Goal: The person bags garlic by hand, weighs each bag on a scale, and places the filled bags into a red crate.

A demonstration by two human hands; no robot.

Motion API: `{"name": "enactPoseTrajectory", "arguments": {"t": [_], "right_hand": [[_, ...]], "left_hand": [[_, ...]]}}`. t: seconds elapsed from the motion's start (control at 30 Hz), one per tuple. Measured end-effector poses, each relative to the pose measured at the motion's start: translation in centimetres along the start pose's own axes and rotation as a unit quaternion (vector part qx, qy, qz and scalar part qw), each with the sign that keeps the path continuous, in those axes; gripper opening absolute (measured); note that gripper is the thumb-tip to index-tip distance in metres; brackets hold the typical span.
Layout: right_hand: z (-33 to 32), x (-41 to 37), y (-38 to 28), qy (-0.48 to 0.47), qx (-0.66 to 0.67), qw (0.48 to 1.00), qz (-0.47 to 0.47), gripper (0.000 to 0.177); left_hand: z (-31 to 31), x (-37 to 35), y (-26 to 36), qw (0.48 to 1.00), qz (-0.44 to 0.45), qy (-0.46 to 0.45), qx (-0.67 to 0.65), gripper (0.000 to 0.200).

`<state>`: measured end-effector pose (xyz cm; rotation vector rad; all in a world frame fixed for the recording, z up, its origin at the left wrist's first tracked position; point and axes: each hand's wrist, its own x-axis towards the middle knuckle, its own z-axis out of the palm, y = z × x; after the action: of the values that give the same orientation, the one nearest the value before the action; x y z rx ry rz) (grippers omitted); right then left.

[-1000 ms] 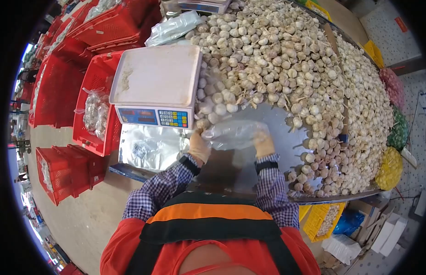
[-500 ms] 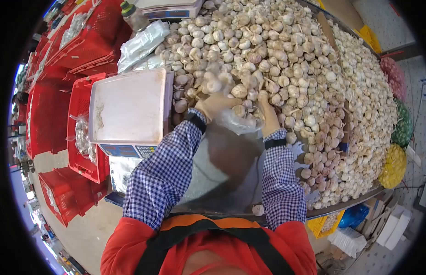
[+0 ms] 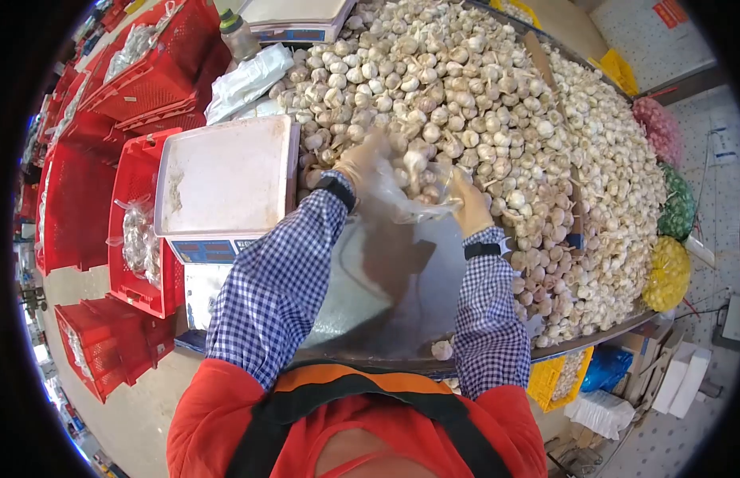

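A clear plastic bag is spread between my two hands at the near edge of a large heap of garlic bulbs. Several bulbs, one of them larger and pale, lie in or just behind its mouth; the film makes this hard to separate. My left hand is closed at the bag's left side, its fingertips blurred against the heap. On the other side, my right hand pinches the bag's right edge, thumb and fingers closed. Below the bag lies the grey metal tabletop.
A scale stands left of my left forearm, with red crates beyond it. A second scale, a bottle and a stack of plastic bags sit farther back. A wooden divider crosses the garlic. Filled net bags hang at the right.
My left hand has turned to reach farther up into the heap. My right hand has shifted slightly right and down, and the bag is spread wider with bulbs at its mouth. The view has shifted slightly.
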<state>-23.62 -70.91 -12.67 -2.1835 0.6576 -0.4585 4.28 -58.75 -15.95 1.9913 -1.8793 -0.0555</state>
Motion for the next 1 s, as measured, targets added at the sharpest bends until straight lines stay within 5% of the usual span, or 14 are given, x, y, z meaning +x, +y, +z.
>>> {"name": "enactPoseTrajectory", "arguments": {"t": [0.03,0.1,0.13,0.17,0.2,0.23,0.27,0.33,0.4,0.47,0.5,0.6,0.77,1.0], "right_hand": [[-0.5,0.3,-1.4,0.015,-0.089,0.996,0.003,0.066],[2.3,2.2,3.6,0.021,0.086,0.992,0.086,0.057],[3.1,3.4,5.4,0.021,0.26,0.951,0.166,0.051],[2.9,3.5,2.6,0.034,-0.103,0.994,0.019,0.058],[3.0,4.9,0.6,0.038,-0.104,0.994,0.013,0.058],[3.3,6.3,-1.0,0.054,0.179,0.961,0.205,0.06],[3.7,7.6,-2.3,0.06,0.442,0.814,0.372,0.062],[4.2,7.9,-3.5,0.114,0.462,0.814,0.333,0.058],[3.8,7.7,-4.8,0.085,0.436,0.847,0.293,0.053],[2.5,5.8,-7.4,0.094,0.371,0.89,0.247,0.047],[1.9,4.8,-8.4,0.063,0.379,0.888,0.252,0.04],[0.6,-0.7,-11.6,0.015,0.356,0.903,0.241,0.025],[0.6,-8.5,-12.3,0.217,0.333,0.878,0.265,0.018],[0.4,-8.8,-20.3,0.282,0.395,0.858,0.17,0.023]], "left_hand": [[0.7,1.8,1.3,0.951,-0.178,0.002,-0.252,0.059],[2.5,5.1,2.6,0.59,-0.462,-0.001,-0.662,0.059],[4.7,5.8,1.7,0.594,-0.456,0.003,-0.663,0.059],[8.1,6.4,0.3,0.652,-0.401,0.011,-0.644,0.053],[9.7,7.3,-0.7,0.706,-0.343,0.019,-0.619,0.047],[4.2,6.5,2.2,0.786,-0.368,-0.019,-0.497,0.04],[3.8,6.8,1.8,0.788,-0.364,-0.014,-0.496,0.04],[4.4,6.1,0.2,0.826,-0.286,-0.106,-0.475,0.036],[3.4,5.2,0.7,0.823,-0.206,-0.093,-0.52,0.036],[-6.3,4.3,5.5,0.63,-0.393,-0.13,-0.657,0.038],[-3.4,2.7,3.5,0.83,-0.128,-0.108,-0.532,0.035],[-8.6,-1.6,6.3,0.752,-0.262,-0.165,-0.582,0.027],[-11.4,-9.0,9.7,0.672,-0.381,0.091,-0.628,0.021],[-16.5,-12.8,11.5,0.692,-0.324,0.259,-0.591,0.018]]}}
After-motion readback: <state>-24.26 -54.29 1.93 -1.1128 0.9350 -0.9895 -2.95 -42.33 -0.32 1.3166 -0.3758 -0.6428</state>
